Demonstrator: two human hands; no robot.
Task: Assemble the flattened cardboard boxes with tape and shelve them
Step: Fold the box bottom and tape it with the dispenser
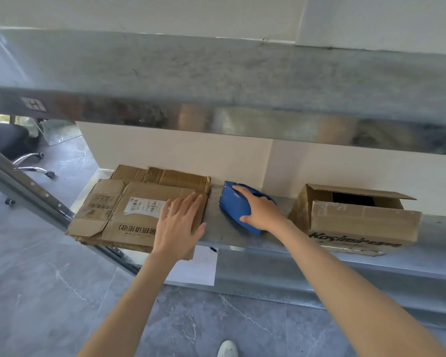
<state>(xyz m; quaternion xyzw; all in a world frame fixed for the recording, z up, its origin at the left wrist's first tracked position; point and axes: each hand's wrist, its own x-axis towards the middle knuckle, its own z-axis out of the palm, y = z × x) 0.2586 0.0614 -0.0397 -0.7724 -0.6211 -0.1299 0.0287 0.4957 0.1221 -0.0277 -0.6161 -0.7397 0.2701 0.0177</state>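
left hand flat on flattened boxes; right hand grips tape dispenser.

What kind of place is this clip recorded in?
Probably a storeroom or packing corner, perhaps in an office: metal shelving holds flattened cardboard boxes, a blue tape dispenser and an assembled box, and a wheeled office chair stands on the tiled floor beyond.
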